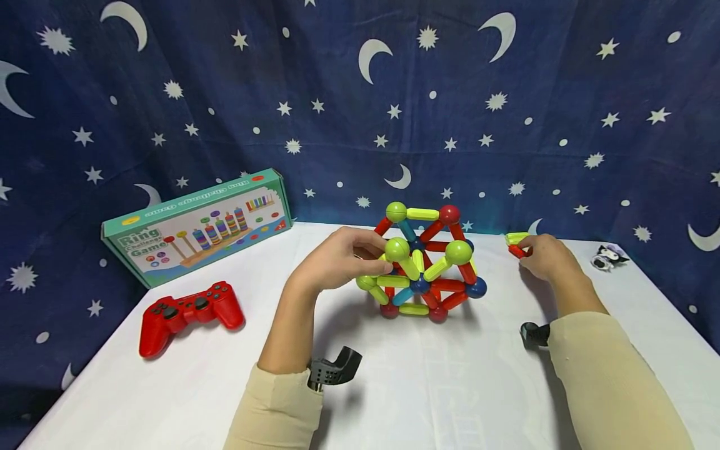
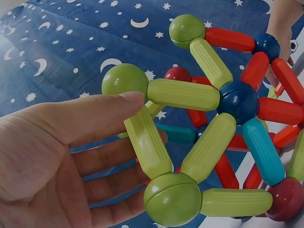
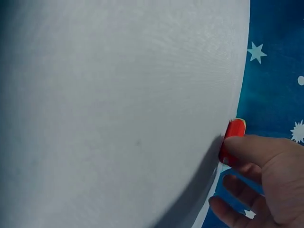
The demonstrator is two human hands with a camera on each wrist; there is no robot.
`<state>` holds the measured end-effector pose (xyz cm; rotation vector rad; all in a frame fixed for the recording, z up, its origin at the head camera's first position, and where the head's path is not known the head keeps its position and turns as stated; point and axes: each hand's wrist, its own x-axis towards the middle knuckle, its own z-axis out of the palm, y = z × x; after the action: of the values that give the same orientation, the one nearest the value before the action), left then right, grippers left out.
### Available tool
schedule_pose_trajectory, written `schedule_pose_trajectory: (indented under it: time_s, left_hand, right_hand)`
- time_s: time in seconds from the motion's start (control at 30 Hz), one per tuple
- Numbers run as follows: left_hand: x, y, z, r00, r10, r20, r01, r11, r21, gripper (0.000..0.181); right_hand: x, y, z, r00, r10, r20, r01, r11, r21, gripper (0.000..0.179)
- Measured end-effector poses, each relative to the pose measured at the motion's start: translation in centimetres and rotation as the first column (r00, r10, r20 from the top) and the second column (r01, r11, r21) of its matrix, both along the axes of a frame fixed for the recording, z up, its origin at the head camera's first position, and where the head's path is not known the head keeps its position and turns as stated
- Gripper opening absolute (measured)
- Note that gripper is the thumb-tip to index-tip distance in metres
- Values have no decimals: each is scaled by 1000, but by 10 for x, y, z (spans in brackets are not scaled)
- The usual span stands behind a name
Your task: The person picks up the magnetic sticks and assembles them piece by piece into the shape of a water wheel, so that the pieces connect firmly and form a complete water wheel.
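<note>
A magnetic ball-and-rod model [image 1: 448, 285] of green, red and blue balls joined by coloured rods stands in the middle of the table. My left hand [image 1: 340, 259] grips its left side. In the left wrist view the thumb lies on a green ball [image 2: 124, 80] and the other fingers reach behind a yellow-green rod [image 2: 148, 142]. Far to the right, my right hand [image 1: 550, 257] pinches a red magnetic rod [image 3: 232, 130] between thumb and fingers. Yellow-green rod pieces [image 1: 515, 238] lie just beyond it at the table's back edge.
A red game controller [image 1: 191, 312] lies on the left of the white table [image 1: 394, 387]. Behind it stands a green Ring Challenge Game box [image 1: 197, 228]. A small black-and-white figure trinket [image 1: 609, 257] is at the far right. A starry blue curtain [image 1: 337, 156] hangs behind.
</note>
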<state>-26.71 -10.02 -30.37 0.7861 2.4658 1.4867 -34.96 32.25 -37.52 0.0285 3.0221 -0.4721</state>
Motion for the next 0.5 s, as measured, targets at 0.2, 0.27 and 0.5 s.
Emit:
schedule_pose_trajectory:
  time_s: [0.2, 0.27, 0.5]
  left_hand:
    - [-1, -1, 0, 1000, 5, -29, -4, 1000, 23, 24]
    - [-1, 0, 1, 999, 13, -41, -12, 1000, 29, 26]
    - [1, -1, 0, 998, 35, -43, -33, 999, 40, 28]
  right_hand:
    - [7, -2, 0, 1000, 14, 24, -13, 998, -57, 40]
    - [11, -3, 0, 999, 21, 35, -18, 997, -76, 41]
    - [23, -11, 4, 997, 75, 1, -74, 983, -168, 55]
